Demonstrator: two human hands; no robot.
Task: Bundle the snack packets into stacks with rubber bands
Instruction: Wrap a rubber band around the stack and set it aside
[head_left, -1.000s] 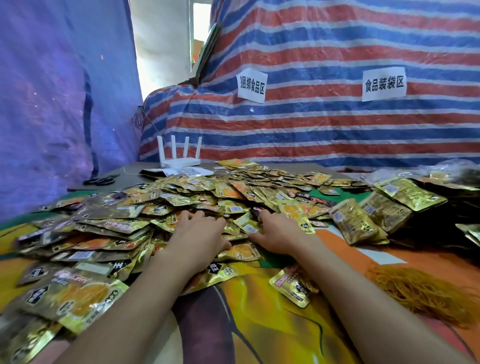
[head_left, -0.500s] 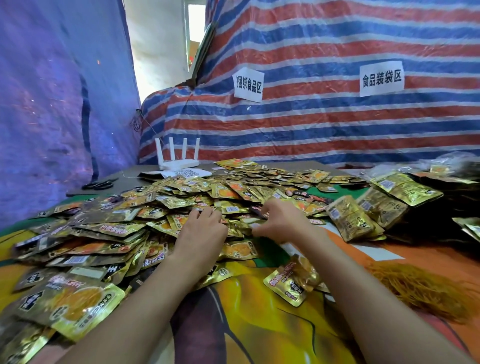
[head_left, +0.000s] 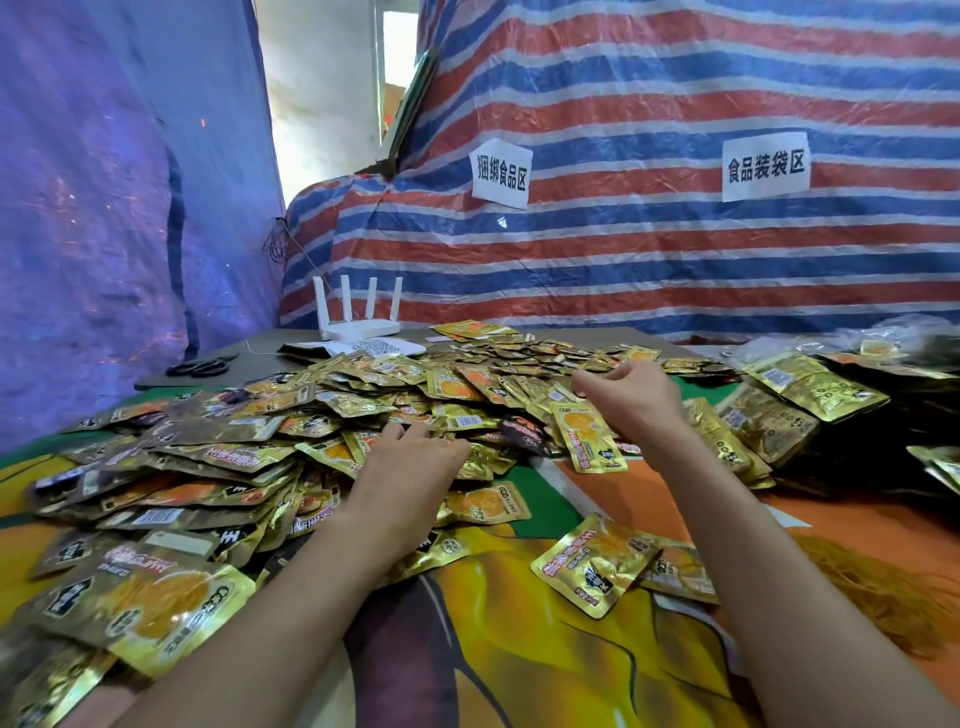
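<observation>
Loose snack packets (head_left: 291, 457) sprawl in a wide gold heap over the bench (head_left: 519, 670) from 9 to 12 o'clock, with stacked packets (head_left: 769, 421) at 2 o'clock and a tangle of rubber bands (head_left: 883, 597) at 4 o'clock. The left hand (head_left: 410, 467) lies palm-down on the heap's near edge, fingers straight and apart, gripping nothing. The right hand (head_left: 634, 400) hovers over the heap at 1 o'clock with fingers curled, and whether it pinches a packet I cannot tell; a white router (head_left: 358, 322) and scissors (head_left: 200, 368) sit at 11 o'clock
</observation>
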